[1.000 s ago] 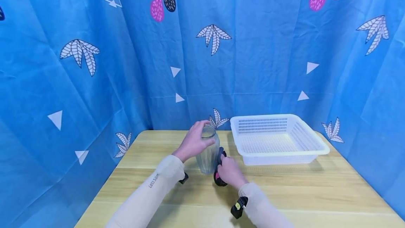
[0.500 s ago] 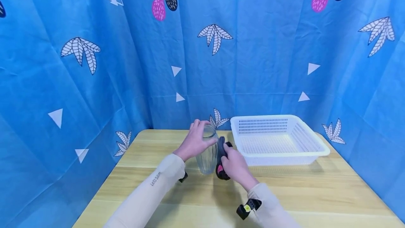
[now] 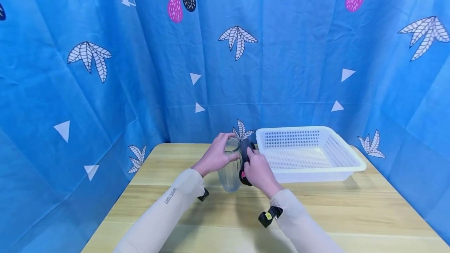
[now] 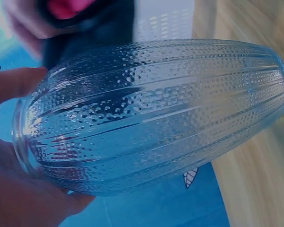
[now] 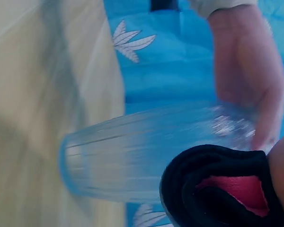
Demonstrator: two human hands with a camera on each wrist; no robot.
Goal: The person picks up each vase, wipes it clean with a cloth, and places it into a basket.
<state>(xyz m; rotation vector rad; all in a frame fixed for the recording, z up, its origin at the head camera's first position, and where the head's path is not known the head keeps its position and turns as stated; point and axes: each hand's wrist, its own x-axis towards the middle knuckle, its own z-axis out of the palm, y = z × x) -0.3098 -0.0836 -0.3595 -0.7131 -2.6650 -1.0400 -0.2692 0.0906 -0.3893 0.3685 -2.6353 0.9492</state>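
Note:
A clear ribbed glass vase (image 3: 230, 175) stands upright on the wooden table. My left hand (image 3: 215, 155) grips it near the rim; in the left wrist view the thumb and a finger lie on either side of the dotted glass (image 4: 156, 113). Rolled or folded dark cloth (image 3: 245, 149), pink inside, is held in my right hand (image 3: 259, 170) against or close by the vase's right side. In the right wrist view the black roll (image 5: 213, 184) shows its pink inner face, in front of the vase (image 5: 132, 156). Whether cloth and glass touch is unclear.
A white perforated plastic basket (image 3: 313, 170) sits at the back right of the wooden table (image 3: 316, 214), just beyond my right hand. Blue patterned curtain (image 3: 225, 89) hangs behind and along both sides of the table.
My right hand has moved up along the vase's right side with the dark cloth, from its lower part toward the rim. The left hand and the vase have stayed nearly in place.

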